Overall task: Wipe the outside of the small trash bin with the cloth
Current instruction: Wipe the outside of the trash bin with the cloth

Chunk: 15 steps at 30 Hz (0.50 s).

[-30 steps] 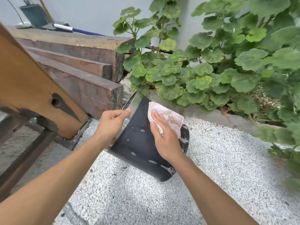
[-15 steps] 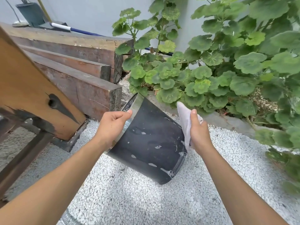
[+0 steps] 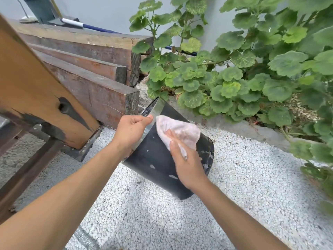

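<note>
Left hand: the silver rim band of the small black trash bin is being gripped at its 10 o'clock edge. Bin: being held tilted above the white gravel, long axis running from 11 o'clock, mouth end, to 5 o'clock, base end. Right hand: the pink cloth is being pressed flat onto the upper wall; pale smears are lying toward 7 o'clock of it.

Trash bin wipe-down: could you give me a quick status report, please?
Left hand gripping the silver rim, bin tilted over gravel. Right hand pressing the pink cloth on the black side. Pale spots remain. Nothing in the way.
</note>
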{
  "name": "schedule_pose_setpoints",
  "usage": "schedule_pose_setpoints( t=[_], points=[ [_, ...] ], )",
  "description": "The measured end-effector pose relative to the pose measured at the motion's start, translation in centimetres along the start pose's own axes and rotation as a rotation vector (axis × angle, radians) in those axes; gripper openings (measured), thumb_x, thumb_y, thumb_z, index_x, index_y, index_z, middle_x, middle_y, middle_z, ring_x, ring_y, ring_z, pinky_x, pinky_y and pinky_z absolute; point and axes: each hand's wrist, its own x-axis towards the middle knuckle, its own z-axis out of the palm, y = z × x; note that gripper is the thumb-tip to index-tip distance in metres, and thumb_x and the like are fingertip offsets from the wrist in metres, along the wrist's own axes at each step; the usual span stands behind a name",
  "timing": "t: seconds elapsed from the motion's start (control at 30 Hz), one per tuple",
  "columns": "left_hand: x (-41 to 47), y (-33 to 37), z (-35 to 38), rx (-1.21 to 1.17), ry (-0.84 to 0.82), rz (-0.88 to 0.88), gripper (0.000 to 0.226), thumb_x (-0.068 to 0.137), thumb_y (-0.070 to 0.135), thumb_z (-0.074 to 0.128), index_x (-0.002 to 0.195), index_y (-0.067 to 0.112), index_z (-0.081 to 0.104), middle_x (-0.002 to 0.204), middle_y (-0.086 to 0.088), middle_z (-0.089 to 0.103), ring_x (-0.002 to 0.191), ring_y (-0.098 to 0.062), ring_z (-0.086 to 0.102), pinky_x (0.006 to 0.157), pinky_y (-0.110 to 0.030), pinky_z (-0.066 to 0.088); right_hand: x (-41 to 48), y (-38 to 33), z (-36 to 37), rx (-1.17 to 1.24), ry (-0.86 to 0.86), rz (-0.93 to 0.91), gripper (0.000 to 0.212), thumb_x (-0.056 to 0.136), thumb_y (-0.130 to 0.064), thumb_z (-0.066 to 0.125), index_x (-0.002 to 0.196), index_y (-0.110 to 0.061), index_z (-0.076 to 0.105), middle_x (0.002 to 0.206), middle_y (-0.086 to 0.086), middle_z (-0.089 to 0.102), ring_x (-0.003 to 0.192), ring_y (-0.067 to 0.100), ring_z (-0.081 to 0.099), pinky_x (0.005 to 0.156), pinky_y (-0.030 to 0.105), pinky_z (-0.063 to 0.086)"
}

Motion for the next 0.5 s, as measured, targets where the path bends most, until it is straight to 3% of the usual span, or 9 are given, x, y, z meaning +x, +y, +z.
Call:
schedule_pose_setpoints(
  t=[0.07,0.1,0.2,0.23,0.3,0.37,0.4,0.43,0.5],
  points=[
    [-0.1,0.0,-0.1,-0.031,0.002,-0.005,0.042,0.093,0.031,0.072,0.079,-0.009,0.074,0.075,-0.004,0.067,0.06,-0.007,0.062,0.063,-0.017,0.049,-1.7,-0.1,1.5,-0.008,-0.104,-0.009,0.028,0.102,-0.059,0.04,0.123,-0.071,0.053,0.15,-0.034,0.047,0.144,-0.013,0.032,0.119,0.023,0.026],
    [-0.2,0.0,-0.2,-0.044,0.002,-0.013,0.043,0.094,0.029,0.072,0.078,-0.01,0.073,0.071,-0.002,0.067,0.056,-0.009,0.058,0.059,-0.017,0.046,-2.5,-0.1,2.2,0.015,-0.123,0.002,0.029,0.101,-0.06,0.041,0.125,-0.065,0.057,0.147,-0.032,0.052,0.142,-0.011,0.038,0.119,0.025,0.029],
    [-0.3,0.1,-0.9,-0.03,-0.047,-0.01,0.042,0.093,0.034,0.071,0.083,-0.006,0.076,0.072,0.005,0.071,0.052,-0.006,0.056,0.063,-0.024,0.045,-3.6,-0.5,2.2,0.226,-0.09,0.135,0.055,0.095,-0.067,0.048,0.129,-0.03,0.07,0.132,-0.011,0.071,0.128,0.007,0.061,0.114,0.038,0.043],
    [-0.3,0.4,-1.1,-0.019,-0.082,-0.002,0.051,0.091,0.038,0.071,0.083,-0.012,0.071,0.074,0.0,0.065,0.056,-0.013,0.053,0.066,-0.027,0.046,-3.4,-0.9,1.3,0.339,-0.052,0.208,0.059,0.094,-0.069,0.052,0.127,-0.023,0.072,0.125,-0.004,0.075,0.121,0.014,0.068,0.108,0.042,0.049],
    [0.0,1.1,-1.5,0.017,-0.134,-0.003,0.048,0.087,0.044,0.07,0.076,-0.003,0.069,0.081,-0.004,0.06,0.07,-0.013,0.052,0.077,-0.021,0.051,-2.4,-1.4,-1.4,0.589,0.059,0.317,0.063,0.09,-0.063,0.057,0.127,-0.014,0.071,0.118,0.008,0.078,0.113,0.025,0.073,0.096,0.043,0.057],
    [0.4,1.9,-2.0,0.089,-0.176,-0.039,0.042,0.087,0.041,0.074,0.07,0.003,0.076,0.077,0.008,0.072,0.07,0.001,0.066,0.079,-0.016,0.048,-1.3,-1.6,-4.8,0.708,0.211,0.331,0.067,0.088,-0.06,0.056,0.13,-0.009,0.066,0.122,0.014,0.076,0.114,0.032,0.072,0.096,0.049,0.056],
    [0.6,2.2,-2.2,0.126,-0.2,-0.054,0.037,0.087,0.04,0.075,0.074,0.005,0.079,0.083,0.014,0.076,0.08,0.013,0.067,0.077,-0.018,0.047,-0.7,-1.7,-6.2,0.721,0.284,0.317,0.065,0.091,-0.059,0.055,0.132,-0.009,0.065,0.124,0.015,0.075,0.116,0.033,0.071,0.097,0.052,0.055],
    [0.8,2.5,-2.2,0.159,-0.226,-0.063,0.035,0.087,0.04,0.076,0.076,0.007,0.08,0.093,0.013,0.078,0.093,0.013,0.067,0.077,-0.022,0.046,-0.1,-1.8,-7.3,0.727,0.343,0.295,0.062,0.095,-0.058,0.053,0.132,-0.009,0.064,0.125,0.013,0.074,0.117,0.031,0.071,0.097,0.053,0.054],
    [1.3,2.9,-2.0,0.205,-0.282,-0.055,0.03,0.087,0.04,0.077,0.071,0.014,0.081,0.109,0.005,0.078,0.111,-0.004,0.065,0.079,-0.027,0.045,1.1,-1.5,-8.2,0.705,0.427,0.265,0.052,0.101,-0.055,0.051,0.127,-0.013,0.067,0.119,0.006,0.078,0.112,0.025,0.073,0.092,0.046,0.06]
  ],
)
